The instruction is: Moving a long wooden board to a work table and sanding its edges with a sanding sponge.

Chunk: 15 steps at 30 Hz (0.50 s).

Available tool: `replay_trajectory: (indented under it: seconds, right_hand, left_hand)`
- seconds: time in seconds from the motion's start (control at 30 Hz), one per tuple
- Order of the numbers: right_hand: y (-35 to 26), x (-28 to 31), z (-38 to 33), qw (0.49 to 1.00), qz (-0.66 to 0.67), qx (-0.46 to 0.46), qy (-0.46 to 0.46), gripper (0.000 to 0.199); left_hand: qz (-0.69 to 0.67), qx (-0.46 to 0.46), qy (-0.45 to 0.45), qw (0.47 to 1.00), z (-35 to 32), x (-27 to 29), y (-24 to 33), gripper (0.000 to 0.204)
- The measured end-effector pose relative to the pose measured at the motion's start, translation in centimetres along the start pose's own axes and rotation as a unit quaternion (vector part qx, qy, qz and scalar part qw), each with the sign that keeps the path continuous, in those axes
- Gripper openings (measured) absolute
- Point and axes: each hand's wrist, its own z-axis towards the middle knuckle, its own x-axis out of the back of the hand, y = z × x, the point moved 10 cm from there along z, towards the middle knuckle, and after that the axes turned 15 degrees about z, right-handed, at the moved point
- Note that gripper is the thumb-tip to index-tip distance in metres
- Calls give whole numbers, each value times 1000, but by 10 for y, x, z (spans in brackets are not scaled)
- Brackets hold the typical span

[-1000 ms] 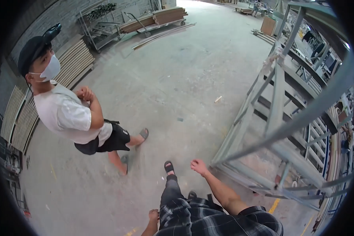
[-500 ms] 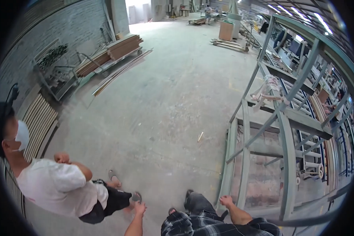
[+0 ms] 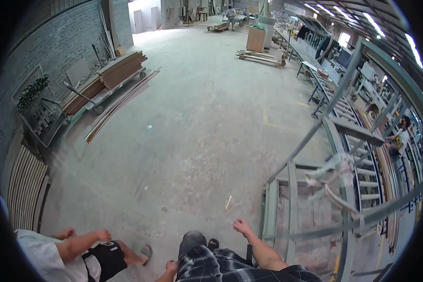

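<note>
Reaching right hand (image 3: 242, 226) beside upright metal frame (image 3: 271, 211).

metal frame (image 3: 315, 207) right – crouching person (image 3: 66, 254) left

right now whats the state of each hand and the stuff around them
right hand: open, empty, fingers spread, beside the metal frame, not touching
left hand: low by the knee, empty as far as shows
wood sliver: lying loose on the floor
boards: stacked flat on a cart
co-worker: crouched, hands together
</note>
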Motion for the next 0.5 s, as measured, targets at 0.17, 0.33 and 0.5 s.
replay_trajectory:
  seconds: [0.17,0.33,0.5]
  right_hand:
    - [-206,-42,147,986,-33,162,-14,27]
    - [-210,9,262,991,-74,96,53,22]
    - [-124,85,283,987,-69,137,57,26]
  left_hand:
    - [-60,-20,30,998,102,10,78,45]
    - [-45,-26,10,999,192,104,249,49]
    - [-171,-129,-11,977,295,231,529,51]
